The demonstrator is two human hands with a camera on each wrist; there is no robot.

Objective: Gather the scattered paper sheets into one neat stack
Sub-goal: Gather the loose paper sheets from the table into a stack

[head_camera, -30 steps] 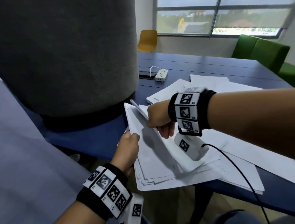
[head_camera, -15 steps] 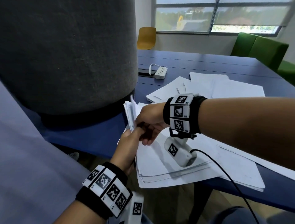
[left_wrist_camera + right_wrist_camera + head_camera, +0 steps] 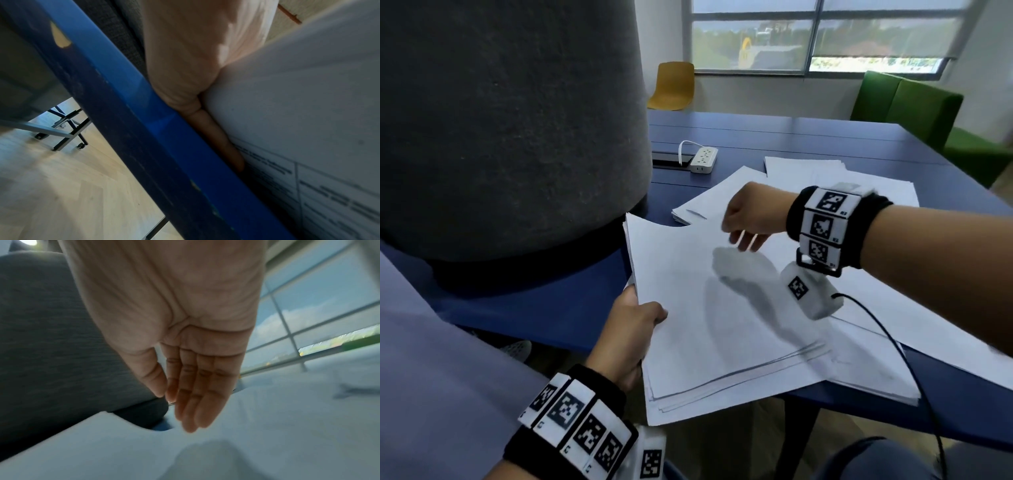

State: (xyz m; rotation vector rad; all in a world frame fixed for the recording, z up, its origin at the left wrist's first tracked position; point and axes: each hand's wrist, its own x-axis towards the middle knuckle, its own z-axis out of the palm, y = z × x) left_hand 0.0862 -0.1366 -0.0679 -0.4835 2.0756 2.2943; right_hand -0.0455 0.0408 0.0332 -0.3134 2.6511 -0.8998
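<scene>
A thick pile of white paper sheets (image 3: pixel 709 318) lies at the near left corner of the blue table (image 3: pixel 808 140), overhanging its edge. My left hand (image 3: pixel 635 329) grips the pile's left edge, thumb on top and fingers (image 3: pixel 213 134) underneath against the table edge. My right hand (image 3: pixel 748 222) hovers just above the pile's far part, fingers (image 3: pixel 197 395) straight and together, holding nothing. More loose sheets (image 3: pixel 859 181) spread over the table behind and to the right, and a smaller stack (image 3: pixel 715 198) lies behind the pile.
A large grey fabric-covered round body (image 3: pixel 510 120) stands at the left, close to the pile. A white power strip (image 3: pixel 703 159) lies mid-table. A yellow chair (image 3: pixel 674 85) and green seats (image 3: pixel 914 109) stand beyond. A black cable (image 3: pixel 893 349) runs from my right wrist.
The top sheets, lifted at the left edge by both hands, now lie flat on the pile. My right hand has let go and moved right and up. My left hand still holds the edge.
</scene>
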